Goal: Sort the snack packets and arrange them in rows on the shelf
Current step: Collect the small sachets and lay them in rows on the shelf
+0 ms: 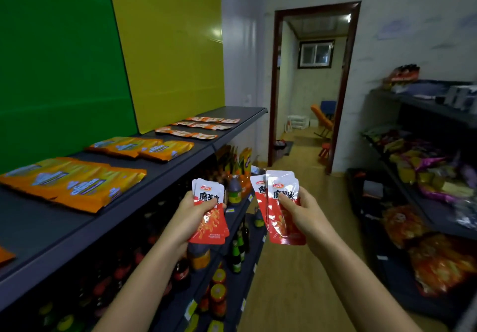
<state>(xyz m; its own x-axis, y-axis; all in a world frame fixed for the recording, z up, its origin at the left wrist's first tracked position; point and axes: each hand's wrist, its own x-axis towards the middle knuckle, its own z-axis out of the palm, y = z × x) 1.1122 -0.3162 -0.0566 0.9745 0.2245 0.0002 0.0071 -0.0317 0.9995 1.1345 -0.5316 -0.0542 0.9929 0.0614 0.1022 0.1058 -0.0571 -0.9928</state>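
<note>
Now both hands carry red packets out in the aisle: left hand (196,213) grips a small stack (210,211), right hand (304,214) pinches several more (282,202). Next likely a fresh row on the shelf (160,166) at left, beside the orange bags (74,182)

Green panel (59,68) & yellow panel (170,47) on left, sauce bottles (235,189) low down, dark-framed doorway (273,86) w/ orange chair (322,120) beyond.
</note>
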